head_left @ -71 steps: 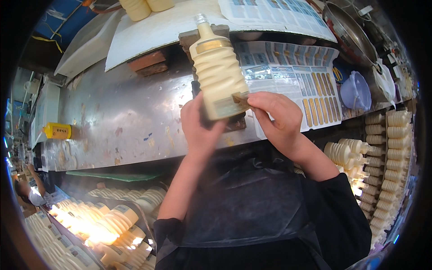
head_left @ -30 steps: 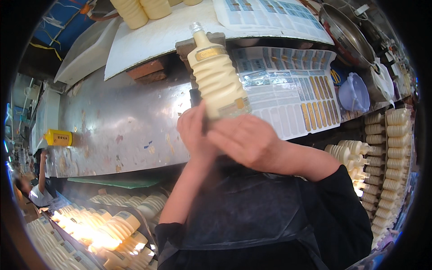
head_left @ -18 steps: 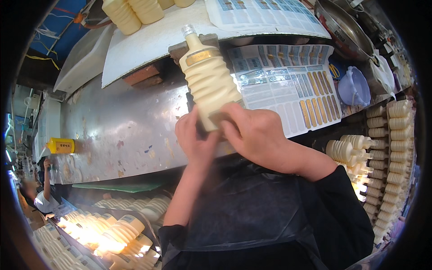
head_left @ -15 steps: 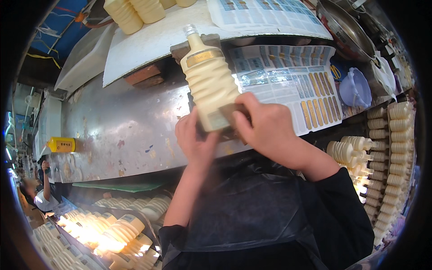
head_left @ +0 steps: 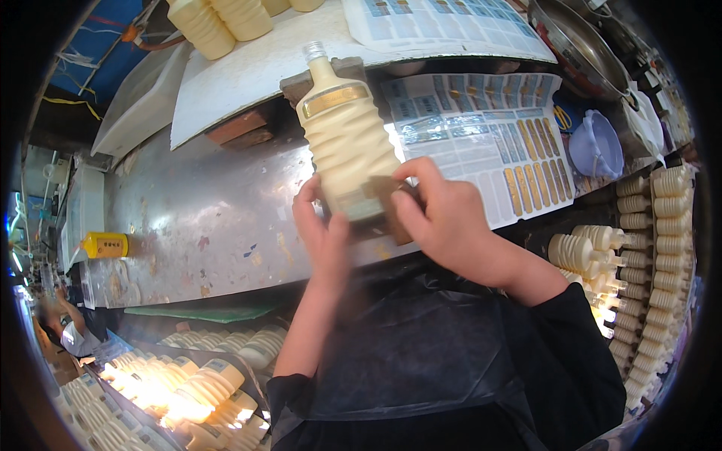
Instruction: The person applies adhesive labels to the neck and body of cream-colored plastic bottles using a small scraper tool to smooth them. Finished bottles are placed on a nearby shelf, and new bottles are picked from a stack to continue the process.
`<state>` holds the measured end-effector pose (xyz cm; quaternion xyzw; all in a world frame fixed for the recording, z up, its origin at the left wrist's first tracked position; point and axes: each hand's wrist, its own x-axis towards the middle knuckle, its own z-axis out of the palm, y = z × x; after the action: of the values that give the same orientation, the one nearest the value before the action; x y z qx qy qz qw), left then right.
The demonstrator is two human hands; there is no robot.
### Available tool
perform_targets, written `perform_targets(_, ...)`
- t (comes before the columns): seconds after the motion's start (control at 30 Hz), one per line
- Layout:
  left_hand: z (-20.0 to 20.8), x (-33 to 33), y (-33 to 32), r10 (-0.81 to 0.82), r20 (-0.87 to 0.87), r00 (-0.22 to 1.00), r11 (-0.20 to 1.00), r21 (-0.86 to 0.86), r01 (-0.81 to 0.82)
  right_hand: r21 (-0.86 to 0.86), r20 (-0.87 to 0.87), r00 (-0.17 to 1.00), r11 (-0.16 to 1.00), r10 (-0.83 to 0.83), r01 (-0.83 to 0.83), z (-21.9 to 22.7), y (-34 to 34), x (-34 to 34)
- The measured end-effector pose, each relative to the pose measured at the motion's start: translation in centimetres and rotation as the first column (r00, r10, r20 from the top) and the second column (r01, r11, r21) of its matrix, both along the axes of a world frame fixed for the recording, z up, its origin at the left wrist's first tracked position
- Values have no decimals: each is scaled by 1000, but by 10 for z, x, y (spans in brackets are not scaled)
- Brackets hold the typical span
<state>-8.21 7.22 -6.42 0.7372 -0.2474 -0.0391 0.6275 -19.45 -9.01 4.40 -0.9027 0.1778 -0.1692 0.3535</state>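
Note:
A cream bottle (head_left: 347,139) with wavy ridges lies tilted on the bench, its neck pointing away on a dark block (head_left: 292,89). It carries a gold label (head_left: 335,100) near the shoulder and a pale label (head_left: 362,210) near the base. My left hand (head_left: 322,237) grips the base's left side, thumb and fingers partly blurred. In my right hand (head_left: 444,214) a flat brown scraper-like piece (head_left: 400,219) is pinched, lying against the bottle's lower right. Its exact kind is hard to make out.
Right of the bottle lies a sheet of gold and blue labels (head_left: 519,169), with another sheet (head_left: 451,30) on the white shelf (head_left: 248,83). A lilac bucket (head_left: 596,146) and a yellow container (head_left: 105,245) flank the metal bench (head_left: 218,218). Many bottles (head_left: 203,387) stand below; a person (head_left: 79,338) is far left.
My right hand and the brown piece have shifted slightly at the bottle's base. My left fingers have moved a little. The bottle stays in about the same place.

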Motion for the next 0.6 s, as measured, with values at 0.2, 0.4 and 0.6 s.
perform_targets(0.2,20,-7,-28,145,65,987,953,260,-157,7,10,1000,1000,-6,5,-13,0,-1)
perform_targets(0.4,11,-6,-26,131,6,991,980,149,-130,145,-106,992,987,-61,76,-11,-18,-11)
perform_targets(0.6,21,-13,-29,147,107,983,955,244,-169,195,-20,999,981,27,-22,-10,-6,-9)
